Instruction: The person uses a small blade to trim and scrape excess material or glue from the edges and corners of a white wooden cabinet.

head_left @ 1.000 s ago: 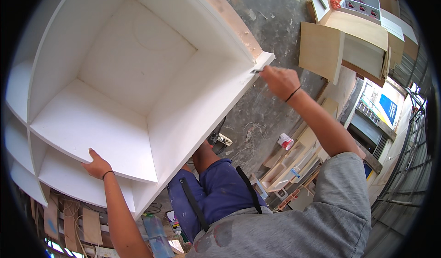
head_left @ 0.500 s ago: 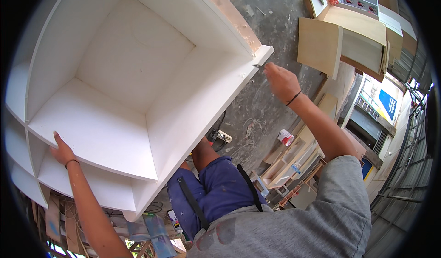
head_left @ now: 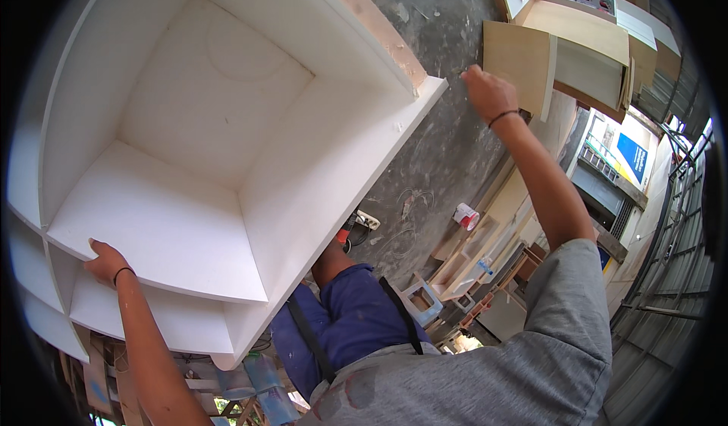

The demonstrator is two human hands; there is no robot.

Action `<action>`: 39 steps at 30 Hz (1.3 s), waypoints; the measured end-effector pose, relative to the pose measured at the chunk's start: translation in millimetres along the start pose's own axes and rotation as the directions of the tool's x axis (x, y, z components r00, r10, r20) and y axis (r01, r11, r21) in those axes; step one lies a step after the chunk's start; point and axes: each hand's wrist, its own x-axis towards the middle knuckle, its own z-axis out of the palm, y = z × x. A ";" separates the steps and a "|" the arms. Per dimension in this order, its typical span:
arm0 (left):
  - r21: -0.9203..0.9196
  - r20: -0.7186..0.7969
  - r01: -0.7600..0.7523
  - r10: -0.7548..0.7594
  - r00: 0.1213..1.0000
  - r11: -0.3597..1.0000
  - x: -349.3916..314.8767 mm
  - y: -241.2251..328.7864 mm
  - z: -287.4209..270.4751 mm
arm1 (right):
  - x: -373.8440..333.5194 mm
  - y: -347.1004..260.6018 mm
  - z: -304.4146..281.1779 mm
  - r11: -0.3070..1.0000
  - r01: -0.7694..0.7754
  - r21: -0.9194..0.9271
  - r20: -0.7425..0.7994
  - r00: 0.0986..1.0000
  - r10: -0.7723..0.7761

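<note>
A large white cabinet (head_left: 296, 229) with open compartments fills the left side of the view. My left hand (head_left: 108, 265) grips the front edge of its shelf (head_left: 152, 221), the thumb on top and the fingers partly hidden below. To the right of the cabinet's upper right corner, my right hand (head_left: 491, 92) is raised in the air, closed and apart from the panel. Its small bladed tool is mostly hidden in the fist now; the earlier frame shows a dark tip. Small white bits (head_left: 399, 127) cling to the panel's edge near that corner.
Grey concrete floor (head_left: 447, 134) lies to the right, with a red and white can (head_left: 465, 216) and a power strip (head_left: 368, 220) on it. Wooden cabinets (head_left: 519, 62) stand at the upper right. A blue-grey stool (head_left: 421, 303) is beside my legs.
My right hand has moved up and to the right, away from the cabinet's corner edge, taking the small tool with it. The left hand stays on the shelf edge. The view has shifted slightly.
</note>
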 end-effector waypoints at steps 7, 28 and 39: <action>0.014 0.001 -0.003 0.003 1.000 1.000 1.8 0.8 -1.7 | -52.4 -75.2 3.2 0.927 0.318 0.197 0.028 0.944 -0.330; 0.057 -0.013 -0.022 0.023 1.000 0.998 4.2 -5.6 -3.8 | -41.9 -51.0 -3.2 0.893 0.288 0.346 0.005 0.951 -0.309; 0.052 -0.071 -0.042 0.045 0.996 0.998 5.0 -8.3 2.5 | -33.6 -38.9 -9.1 0.931 0.234 0.280 -0.029 0.971 -0.235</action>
